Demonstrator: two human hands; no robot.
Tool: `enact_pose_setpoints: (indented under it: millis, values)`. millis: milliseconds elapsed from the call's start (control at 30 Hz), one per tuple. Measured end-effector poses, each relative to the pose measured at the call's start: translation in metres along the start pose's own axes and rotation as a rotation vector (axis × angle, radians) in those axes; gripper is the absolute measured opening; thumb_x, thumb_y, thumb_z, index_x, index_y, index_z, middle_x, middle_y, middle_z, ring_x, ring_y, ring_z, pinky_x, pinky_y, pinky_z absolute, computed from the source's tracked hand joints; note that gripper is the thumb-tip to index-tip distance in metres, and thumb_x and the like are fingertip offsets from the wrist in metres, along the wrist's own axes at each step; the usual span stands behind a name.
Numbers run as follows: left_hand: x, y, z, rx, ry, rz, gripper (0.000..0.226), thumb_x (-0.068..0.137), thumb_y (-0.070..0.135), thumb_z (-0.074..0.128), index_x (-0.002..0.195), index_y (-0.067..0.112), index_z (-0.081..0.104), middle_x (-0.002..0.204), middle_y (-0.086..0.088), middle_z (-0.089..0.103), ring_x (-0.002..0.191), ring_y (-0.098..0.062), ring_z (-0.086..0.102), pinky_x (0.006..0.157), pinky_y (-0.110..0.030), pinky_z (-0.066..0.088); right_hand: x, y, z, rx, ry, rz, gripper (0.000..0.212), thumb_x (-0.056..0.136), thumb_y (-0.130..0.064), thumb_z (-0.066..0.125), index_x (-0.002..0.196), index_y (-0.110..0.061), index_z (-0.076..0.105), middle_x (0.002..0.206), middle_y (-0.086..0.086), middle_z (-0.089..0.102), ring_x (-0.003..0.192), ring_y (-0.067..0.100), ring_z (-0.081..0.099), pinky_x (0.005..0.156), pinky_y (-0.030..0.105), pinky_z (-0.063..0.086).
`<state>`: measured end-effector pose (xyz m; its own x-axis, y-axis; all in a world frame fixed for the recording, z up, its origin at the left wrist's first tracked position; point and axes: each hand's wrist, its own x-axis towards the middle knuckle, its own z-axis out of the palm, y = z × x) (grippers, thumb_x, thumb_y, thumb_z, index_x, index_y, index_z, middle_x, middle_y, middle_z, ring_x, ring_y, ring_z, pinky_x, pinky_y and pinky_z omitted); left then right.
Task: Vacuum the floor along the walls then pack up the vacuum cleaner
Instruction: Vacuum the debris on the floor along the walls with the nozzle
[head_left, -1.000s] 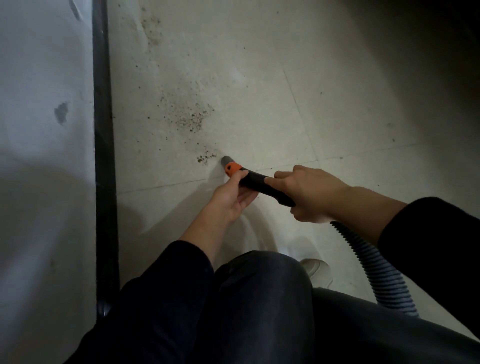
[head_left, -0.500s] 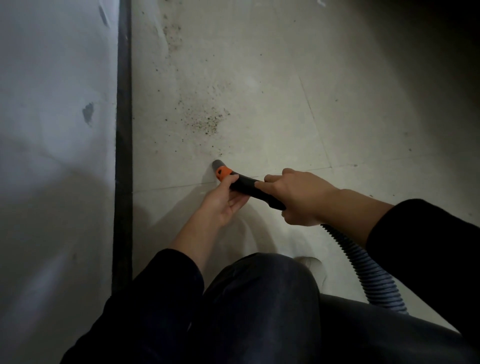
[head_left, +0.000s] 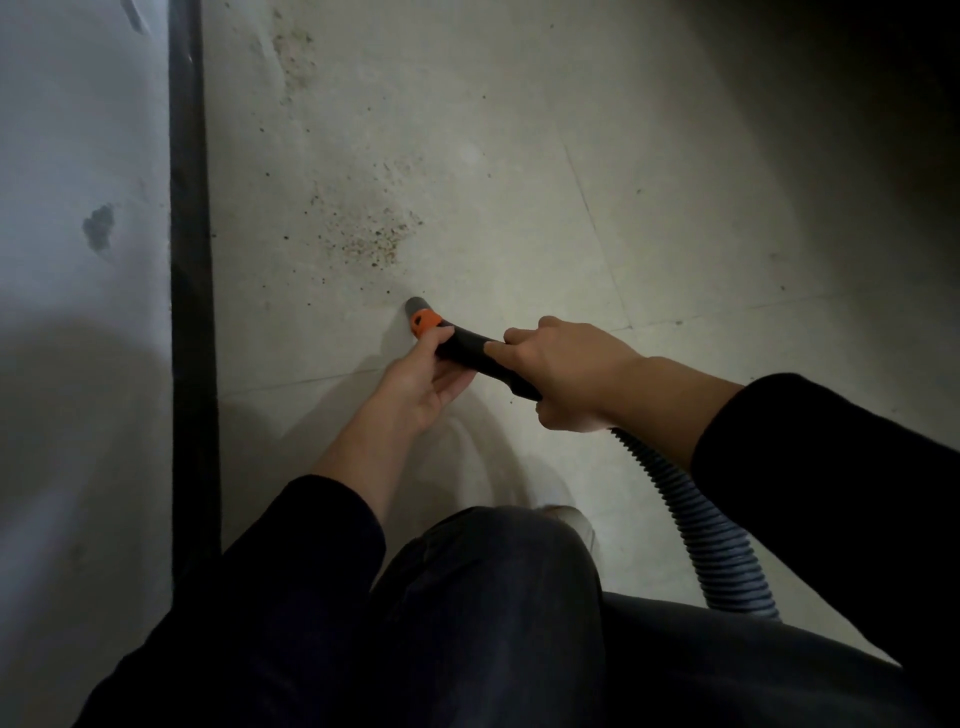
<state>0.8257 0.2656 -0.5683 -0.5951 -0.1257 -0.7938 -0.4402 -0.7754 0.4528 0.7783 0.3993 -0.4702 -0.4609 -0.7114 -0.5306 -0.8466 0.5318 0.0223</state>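
Left hand (head_left: 423, 387) and right hand (head_left: 569, 376) both curl their fingers round the vacuum nozzle (head_left: 462, 348), whose tip may miss the grit (head_left: 371, 241) ahead if tilted.

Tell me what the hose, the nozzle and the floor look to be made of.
Hose: flexible grey plastic, likely, judging by its close ribs and curve. Nozzle: hard matt black plastic by its smooth moulded look, with an orange collar. Floor: pale tiles, perhaps ceramic or stone, dull finish; thin straight joint lines show.
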Motion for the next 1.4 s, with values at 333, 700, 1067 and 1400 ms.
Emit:
enact_pose_setpoints:
  millis: [333,700,1067,1400]
  values:
    - [-0.010,-0.001,-0.017,-0.023,-0.002,0.019,0.021,0.098,0.022,0.054,0.109,0.004,0.058,0.103,-0.012,0.066,0.091,-0.017,0.066,0.070,-0.022,0.056,0.004,-0.006,-0.003,-0.004,0.023,-0.060,0.043,0.084,-0.011,0.054,0.125,-0.019,0.046,0.105,0.000,0.052,0.086,0.021,0.043,0.050,0.026,0.023]
    - [-0.021,0.013,-0.058,-0.104,0.081,0.063,0.036,0.098,0.023,0.055,0.125,-0.002,0.053,0.116,-0.017,0.064,0.095,-0.019,0.065,0.057,-0.019,0.057,0.028,-0.038,-0.020,-0.050,0.039,-0.161,0.044,0.089,-0.014,0.053,0.131,-0.020,0.045,0.104,0.000,0.050,0.083,0.019,0.040,0.048,0.026,0.019]
    - [-0.011,0.029,-0.066,-0.126,0.104,0.091,0.039,0.097,0.023,0.056,0.126,-0.002,0.052,0.110,-0.015,0.065,0.090,-0.017,0.065,0.054,-0.018,0.056,0.047,-0.046,-0.028,-0.074,0.061,-0.170,0.040,0.088,-0.014,0.054,0.128,-0.018,0.048,0.105,0.002,0.054,0.084,0.020,0.042,0.048,0.026,0.021]
    - [0.002,0.022,-0.036,-0.097,0.048,0.054,0.036,0.098,0.023,0.055,0.124,-0.001,0.053,0.100,-0.013,0.066,0.088,-0.017,0.066,0.057,-0.020,0.056,0.035,-0.019,-0.021,-0.074,0.051,-0.115,0.043,0.086,-0.015,0.055,0.128,-0.018,0.047,0.101,0.000,0.049,0.084,0.020,0.041,0.048,0.026,0.021]
